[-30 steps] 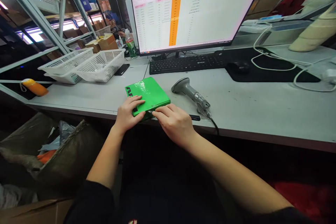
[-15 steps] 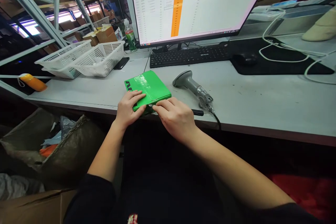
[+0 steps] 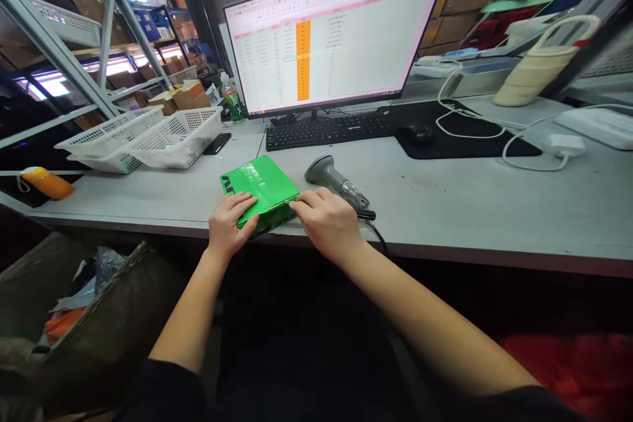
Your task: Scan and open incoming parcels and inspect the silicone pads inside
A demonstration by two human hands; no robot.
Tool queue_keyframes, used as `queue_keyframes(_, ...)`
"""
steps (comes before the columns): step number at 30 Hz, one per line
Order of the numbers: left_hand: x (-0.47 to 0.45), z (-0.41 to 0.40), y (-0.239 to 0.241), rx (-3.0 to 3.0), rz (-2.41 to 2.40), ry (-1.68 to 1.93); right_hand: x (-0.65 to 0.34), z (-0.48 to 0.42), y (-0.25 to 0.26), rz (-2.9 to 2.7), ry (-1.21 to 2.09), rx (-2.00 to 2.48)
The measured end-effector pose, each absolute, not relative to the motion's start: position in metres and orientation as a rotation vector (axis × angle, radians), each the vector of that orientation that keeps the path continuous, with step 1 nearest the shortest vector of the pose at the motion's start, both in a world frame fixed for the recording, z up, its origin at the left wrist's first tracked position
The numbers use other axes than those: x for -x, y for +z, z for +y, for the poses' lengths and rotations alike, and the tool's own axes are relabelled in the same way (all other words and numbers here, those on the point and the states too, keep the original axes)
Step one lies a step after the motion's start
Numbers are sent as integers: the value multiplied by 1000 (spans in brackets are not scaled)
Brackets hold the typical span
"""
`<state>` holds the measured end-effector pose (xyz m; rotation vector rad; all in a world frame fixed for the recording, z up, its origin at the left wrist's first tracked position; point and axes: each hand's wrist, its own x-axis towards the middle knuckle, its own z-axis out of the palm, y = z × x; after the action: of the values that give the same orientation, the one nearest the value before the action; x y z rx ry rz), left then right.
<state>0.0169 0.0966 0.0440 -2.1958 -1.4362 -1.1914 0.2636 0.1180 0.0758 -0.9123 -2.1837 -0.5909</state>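
Left fingers [image 3: 246, 203] on green box [image 3: 270, 186]

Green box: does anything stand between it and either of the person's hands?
Nothing visible stands in the way. The left hand is directly on the green box; the right hand is at its near right corner, seemingly holding a slim black-ended tool. The grey scanner lies to the box's right, not between them.
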Motion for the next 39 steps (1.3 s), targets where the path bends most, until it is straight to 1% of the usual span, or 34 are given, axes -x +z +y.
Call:
queue_keyframes(6, -19, 94, 46, 2185, -1434, -1176, -247, 101, 67, -2172, -538, 715)
queue_keyframes(12, -20, 95, 47, 2185, -1432, -1177, -234, 102, 65, -2167, -496, 694)
queue_keyframes(17, -20, 95, 46, 2174, -1435, -1186, -228, 101, 68, -2229, -478, 743)
queue_keyframes(24, -20, 97, 45, 2165, -1425, -1210, -248, 114, 80, -2325, -493, 961)
queue_keyframes(33, -22, 95, 42, 2156, -1426, -1267, -268, 124, 82, -2300, -508, 1025)
queue_keyframes(35, -18, 93, 46, 2221, -1444, -1310, -279, 123, 81, -2226, -393, 1043)
queue_keyframes(36, -14, 94, 49, 2265, -1452, -1355, -285, 122, 80, -2169, -279, 1053)
queue_keyframes(37, -8, 98, 53, 2288, -1466, -1416, -289, 121, 79, -2108, -120, 1057)
queue_keyframes(39, 6, 113, 61, 2226, -1531, -1549, -294, 120, 73, -1993, 324, 1061)
